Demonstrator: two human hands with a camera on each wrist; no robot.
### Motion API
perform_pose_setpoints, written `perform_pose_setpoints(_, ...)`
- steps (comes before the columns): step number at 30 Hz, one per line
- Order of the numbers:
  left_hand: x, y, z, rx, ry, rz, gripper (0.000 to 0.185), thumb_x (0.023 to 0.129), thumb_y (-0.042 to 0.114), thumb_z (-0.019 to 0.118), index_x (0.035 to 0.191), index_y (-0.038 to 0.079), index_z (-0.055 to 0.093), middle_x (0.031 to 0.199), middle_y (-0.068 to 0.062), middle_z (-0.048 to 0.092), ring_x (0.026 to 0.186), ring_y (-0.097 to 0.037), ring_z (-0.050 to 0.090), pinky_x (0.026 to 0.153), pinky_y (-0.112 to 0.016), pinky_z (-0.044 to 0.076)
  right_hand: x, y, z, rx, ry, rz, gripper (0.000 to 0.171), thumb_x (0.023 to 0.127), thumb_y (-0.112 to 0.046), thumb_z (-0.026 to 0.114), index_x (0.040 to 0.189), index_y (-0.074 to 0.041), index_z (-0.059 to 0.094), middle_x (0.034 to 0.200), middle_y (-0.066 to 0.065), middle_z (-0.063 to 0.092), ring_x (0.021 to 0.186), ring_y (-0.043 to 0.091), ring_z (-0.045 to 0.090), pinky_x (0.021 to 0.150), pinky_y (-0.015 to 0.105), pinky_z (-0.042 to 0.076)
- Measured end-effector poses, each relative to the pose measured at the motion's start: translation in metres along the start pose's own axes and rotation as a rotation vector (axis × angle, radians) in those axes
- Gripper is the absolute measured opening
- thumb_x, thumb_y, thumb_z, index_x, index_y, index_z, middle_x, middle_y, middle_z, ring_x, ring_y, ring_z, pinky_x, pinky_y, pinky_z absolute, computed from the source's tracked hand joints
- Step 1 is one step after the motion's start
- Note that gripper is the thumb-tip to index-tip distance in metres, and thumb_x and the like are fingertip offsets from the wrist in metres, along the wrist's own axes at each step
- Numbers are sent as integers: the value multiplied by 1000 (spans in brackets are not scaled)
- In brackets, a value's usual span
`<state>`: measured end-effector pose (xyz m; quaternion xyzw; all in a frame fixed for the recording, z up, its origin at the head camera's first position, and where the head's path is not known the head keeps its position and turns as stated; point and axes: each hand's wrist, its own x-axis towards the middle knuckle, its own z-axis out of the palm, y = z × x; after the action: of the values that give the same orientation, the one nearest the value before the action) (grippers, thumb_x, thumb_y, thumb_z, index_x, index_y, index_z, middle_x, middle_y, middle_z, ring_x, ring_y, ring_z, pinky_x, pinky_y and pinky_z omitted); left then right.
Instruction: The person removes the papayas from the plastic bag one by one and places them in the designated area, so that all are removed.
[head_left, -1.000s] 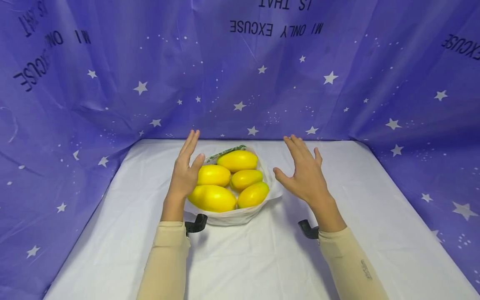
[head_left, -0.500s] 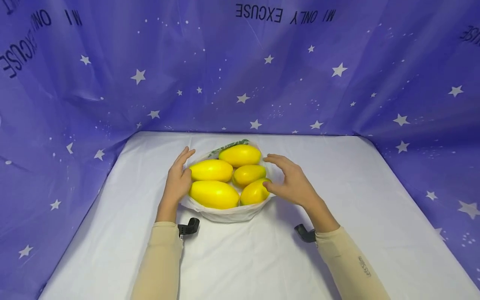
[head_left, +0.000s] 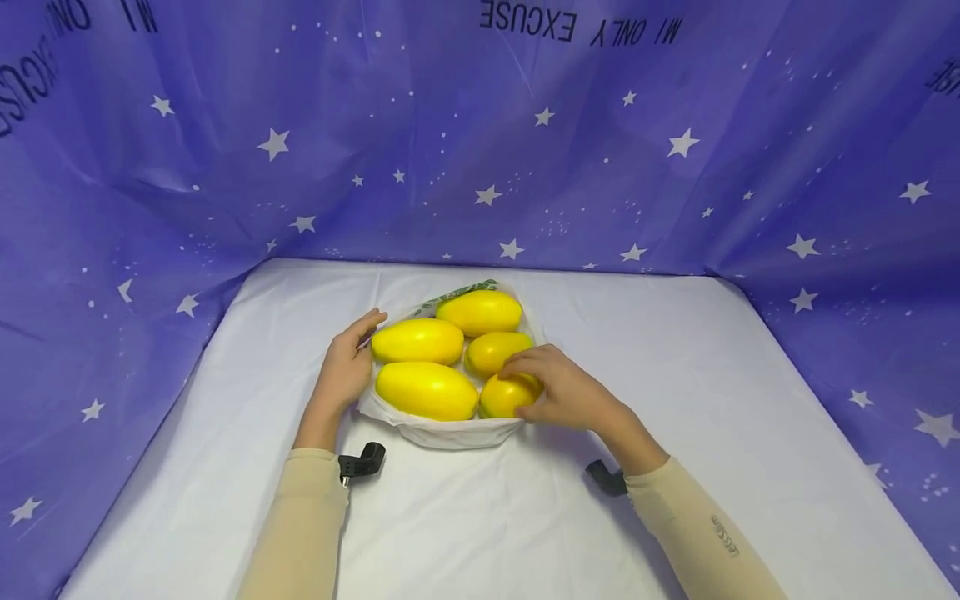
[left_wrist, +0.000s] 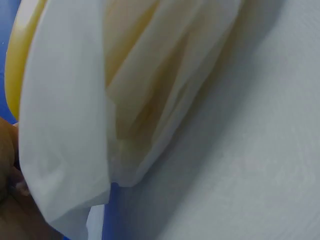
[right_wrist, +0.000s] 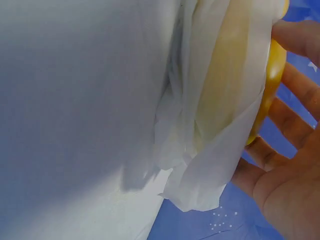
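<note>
A white plastic bag (head_left: 450, 432) lies open in the middle of the table with several yellow mangoes in it. My left hand (head_left: 347, 367) rests with relaxed fingers against the bag's left edge, beside the left mango (head_left: 417, 341). My right hand (head_left: 558, 390) curls over the front right mango (head_left: 498, 400), fingers on top and thumb low. The left wrist view shows crumpled bag plastic (left_wrist: 75, 125), a strip of mango (left_wrist: 20, 60) and a bit of my hand (left_wrist: 7, 200). In the right wrist view my fingers (right_wrist: 295, 95) wrap behind the mango (right_wrist: 274, 75) above the bag's folds (right_wrist: 225, 125).
A white cloth (head_left: 480, 517) covers the table. A purple star-print backdrop (head_left: 480, 167) closes in the back and both sides. Black camera mounts (head_left: 362, 461) (head_left: 606, 479) sit at my wrists, just above the cloth.
Both hands came down from raised, spread positions onto the bag. The left settled on the bag's left edge; the right moved inward and curled over the front right mango.
</note>
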<state>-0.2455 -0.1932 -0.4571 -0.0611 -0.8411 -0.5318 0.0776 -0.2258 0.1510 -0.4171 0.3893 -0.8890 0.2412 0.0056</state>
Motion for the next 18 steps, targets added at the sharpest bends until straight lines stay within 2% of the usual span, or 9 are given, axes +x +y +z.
perform_pose_setpoints(6, 0, -2, -1, -1, -18, -8, 53, 96, -8, 35, 144, 10, 49, 153, -6, 38, 141, -25, 31, 116, -44, 26, 0, -1, 2, -45, -43, 3, 54, 69, -22, 85, 120, -21, 65, 123, -9, 60, 118, 17, 49, 104, 39, 38)
perform_pose_setpoints(10, -1, -3, 0, 2, -35, -12, 53, 95, -9, 33, 142, 10, 50, 151, -6, 40, 141, -24, 31, 116, -42, 24, -1, -1, 5, -85, -41, -5, 59, 68, -24, 86, 122, -24, 64, 125, -11, 59, 117, 16, 49, 102, 39, 40)
perform_pose_setpoints(14, -2, -2, 1, -3, -45, -28, 52, 96, -8, 33, 142, 9, 51, 150, -6, 42, 141, -25, 32, 116, -41, 24, -4, -4, 4, -93, 12, -4, 59, 67, -25, 85, 122, -26, 64, 125, -12, 58, 117, 15, 47, 101, 37, 42)
perform_pose_setpoints(18, -4, -2, -1, -3, -47, -47, 52, 96, -7, 32, 142, 8, 51, 148, -7, 44, 140, -25, 33, 116, -41, 26, -3, -6, -7, -24, 97, -5, 60, 67, -24, 84, 123, -24, 63, 126, -9, 57, 120, 18, 48, 103, 41, 42)
